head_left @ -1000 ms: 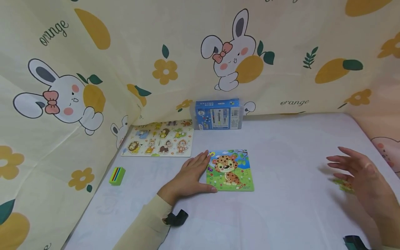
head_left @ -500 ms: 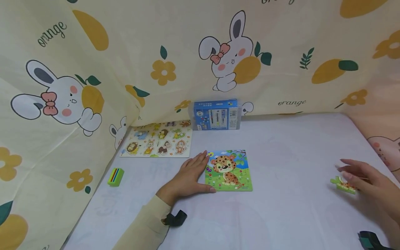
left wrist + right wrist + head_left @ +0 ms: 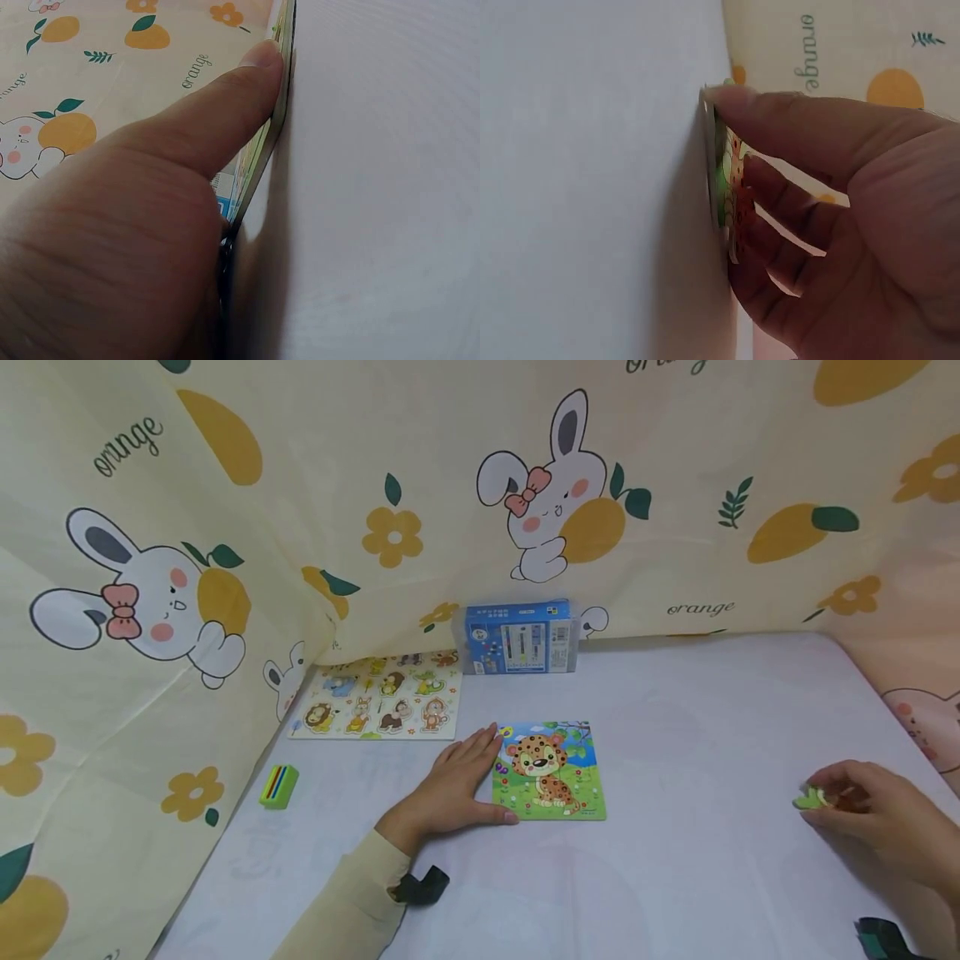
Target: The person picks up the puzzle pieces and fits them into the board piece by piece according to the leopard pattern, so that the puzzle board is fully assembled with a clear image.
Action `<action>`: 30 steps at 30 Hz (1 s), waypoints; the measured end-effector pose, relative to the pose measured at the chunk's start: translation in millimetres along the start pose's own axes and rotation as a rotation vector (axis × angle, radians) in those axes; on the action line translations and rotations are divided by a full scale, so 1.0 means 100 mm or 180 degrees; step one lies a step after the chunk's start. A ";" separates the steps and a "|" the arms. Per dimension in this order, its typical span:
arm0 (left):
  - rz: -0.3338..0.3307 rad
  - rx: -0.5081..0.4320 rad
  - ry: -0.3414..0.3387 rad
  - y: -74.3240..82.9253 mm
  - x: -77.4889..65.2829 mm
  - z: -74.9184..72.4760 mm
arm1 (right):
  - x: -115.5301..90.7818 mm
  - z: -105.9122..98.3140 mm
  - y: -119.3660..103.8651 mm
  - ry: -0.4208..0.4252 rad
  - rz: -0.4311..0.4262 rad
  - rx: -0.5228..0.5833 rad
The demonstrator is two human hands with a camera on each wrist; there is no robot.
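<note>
A square puzzle board (image 3: 585, 789) with a spotted leopard on green grass and blue sky lies in the middle of the table. My left hand (image 3: 453, 793) rests at its left side, fingers straight, touching that edge. In the left wrist view the left thumb (image 3: 240, 90) lies against the board's edge. Far to the right, my right hand (image 3: 885, 818) pinches a small green puzzle piece (image 3: 810, 799) with orange spotted parts, between thumb and curled fingers. The right wrist view shows the piece (image 3: 731, 176) edge-on close to the tabletop; whether it is a single piece cannot be told.
A white animal picture board (image 3: 375, 727) lies at the back left. A blue box (image 3: 517, 639) stands by the back curtain (image 3: 675, 468). Further left sits a small green block (image 3: 279, 787) with coloured stripes.
My right hand has come down from hovering with spread fingers and now pinches the puzzle piece. The left hand and the leopard board have stayed in place.
</note>
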State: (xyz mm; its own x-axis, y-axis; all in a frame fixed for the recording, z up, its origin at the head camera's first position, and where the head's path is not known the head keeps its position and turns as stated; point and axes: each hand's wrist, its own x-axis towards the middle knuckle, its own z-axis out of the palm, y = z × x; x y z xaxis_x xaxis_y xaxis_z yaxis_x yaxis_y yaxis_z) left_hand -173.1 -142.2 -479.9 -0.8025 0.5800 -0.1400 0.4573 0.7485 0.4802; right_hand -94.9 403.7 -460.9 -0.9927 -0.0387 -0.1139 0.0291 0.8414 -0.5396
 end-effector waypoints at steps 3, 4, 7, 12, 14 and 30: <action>0.0005 -0.0016 0.0003 0.01 0.00 0.00 | -0.02 0.03 -0.06 0.0115 -0.0004 0.0011; 0.0013 -0.0028 0.0007 0.00 0.00 0.00 | -0.02 0.05 -0.08 0.0207 -0.0045 -0.0003; 0.0039 -0.0042 0.0021 0.01 -0.01 -0.01 | -0.04 0.10 -0.17 0.0462 -0.0169 0.0071; 0.0045 -0.0049 0.0030 0.02 -0.02 -0.01 | -0.04 0.21 -0.36 0.0603 -0.0438 0.0644; 0.0043 -0.0062 0.0035 0.03 -0.02 -0.02 | -0.03 0.24 -0.45 0.0544 -0.0509 0.0855; 0.0020 -0.0060 0.0015 0.00 -0.01 0.00 | 0.07 0.62 -1.12 0.0217 -0.0624 0.1447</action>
State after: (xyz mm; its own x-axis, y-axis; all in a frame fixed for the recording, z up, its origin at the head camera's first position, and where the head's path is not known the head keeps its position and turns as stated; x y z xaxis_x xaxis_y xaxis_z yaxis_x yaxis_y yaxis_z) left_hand -172.4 -142.7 -479.7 -0.8014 0.5832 -0.1329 0.4550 0.7386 0.4974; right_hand -97.4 275.2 -453.0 -0.9895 -0.1246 0.0728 -0.1261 0.5012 -0.8561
